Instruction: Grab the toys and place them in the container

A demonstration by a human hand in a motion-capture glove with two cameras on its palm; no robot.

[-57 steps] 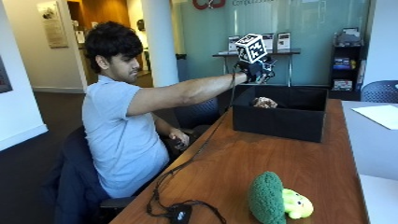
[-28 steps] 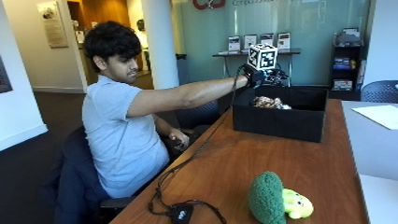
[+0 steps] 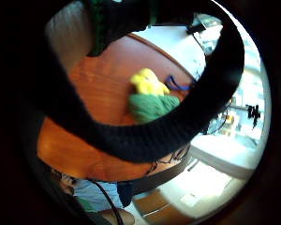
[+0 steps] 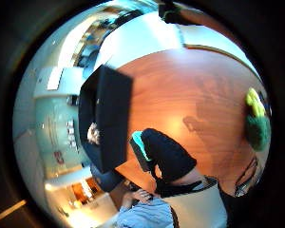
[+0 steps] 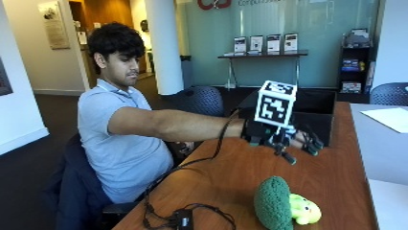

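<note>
A green and yellow plush toy (image 5: 284, 207) lies on the wooden table (image 5: 236, 177) near its front edge; it also shows in the palm views (image 3: 149, 96) (image 4: 255, 124). The black container (image 5: 317, 113) stands farther back on the table, and the thumb side palm view shows the container (image 4: 106, 118) with a small light toy (image 4: 92, 133) inside. My gloved right hand (image 5: 288, 139) hovers above the table between container and plush, fingers relaxed and holding nothing.
A black cable with a small box (image 5: 183, 219) trails along the table's near left edge. A white sheet (image 5: 390, 117) lies on the adjoining pale table at the right. Chairs stand behind the container.
My hand was over the container, where a small toy now lies. It has since drawn back toward the person and lower, over the table short of the plush.
</note>
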